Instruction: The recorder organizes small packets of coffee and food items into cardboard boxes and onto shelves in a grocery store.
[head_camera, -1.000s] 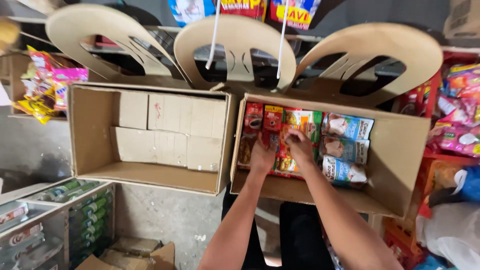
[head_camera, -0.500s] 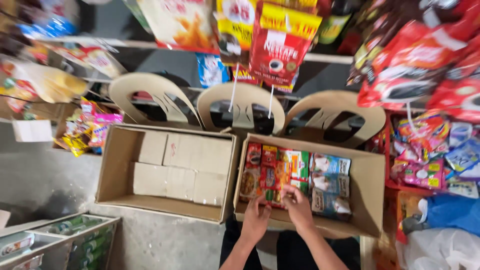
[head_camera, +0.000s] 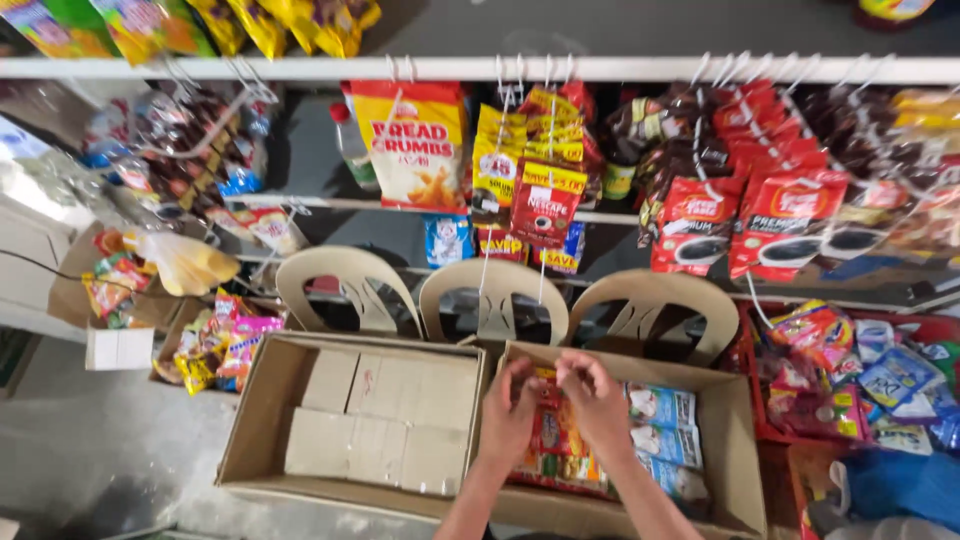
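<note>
My left hand (head_camera: 510, 412) and my right hand (head_camera: 597, 402) are held close together over the right cardboard box (head_camera: 735, 450). Their fingers are curled and pinch the top of a red and yellow sachet pack (head_camera: 549, 428) that stands among the packs in that box. Light blue and white packets (head_camera: 662, 442) lie in the box just right of my right hand. To the left stands a second cardboard box (head_camera: 258, 415) with small plain brown cartons (head_camera: 385, 420) packed inside. Both forearms reach up from the bottom edge.
Three beige plastic chairs (head_camera: 495, 295) stand behind the boxes. Red coffee sachet strips (head_camera: 760, 220), a bread crumb bag (head_camera: 408, 145) and snack packs hang from a white rail (head_camera: 600, 68) above. A red crate of packets (head_camera: 860, 370) sits at right, grey floor at left.
The view has tilted upward, showing more hanging goods. Both hands have risen from low inside the right box to its upper part and drawn together on the sachet pack.
</note>
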